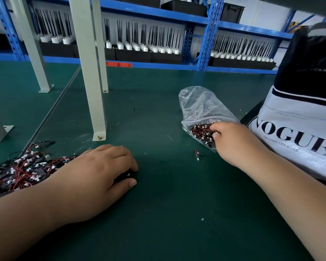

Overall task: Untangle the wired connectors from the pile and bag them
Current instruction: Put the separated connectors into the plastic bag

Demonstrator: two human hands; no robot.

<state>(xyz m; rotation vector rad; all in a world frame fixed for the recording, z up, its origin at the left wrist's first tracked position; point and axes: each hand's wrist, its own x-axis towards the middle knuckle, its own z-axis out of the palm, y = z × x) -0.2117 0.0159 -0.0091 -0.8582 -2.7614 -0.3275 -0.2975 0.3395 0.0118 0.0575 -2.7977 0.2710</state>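
The left hand (pixel 102 166) curls its fingers round a dark connector (pixel 127 175), with the tangled pile (pixel 21 170) just left of it. The right hand (pixel 231 140) sits in the mouth of the bag (pixel 199 108) among bagged connectors (its grip cannot be told), on the table (pixel 158 213)

The desk (pixel 158 213) is dark green; the pile (pixel 17 170) shows red and black wires with white connectors. The shelving (pixel 211 34) is blue; the tote (pixel 299 119) is black and white.

A dark green bench (pixel 158 213) fills the foreground, with grey steel posts (pixel 90 72) bolted down at 11 o'clock. At 12 o'clock, blue racking (pixel 209 31) holds rows of black antennas (pixel 154 40) and a red label (pixel 119 64). A black-and-white shopping bag (pixel 299 129) stands at 3 o'clock.
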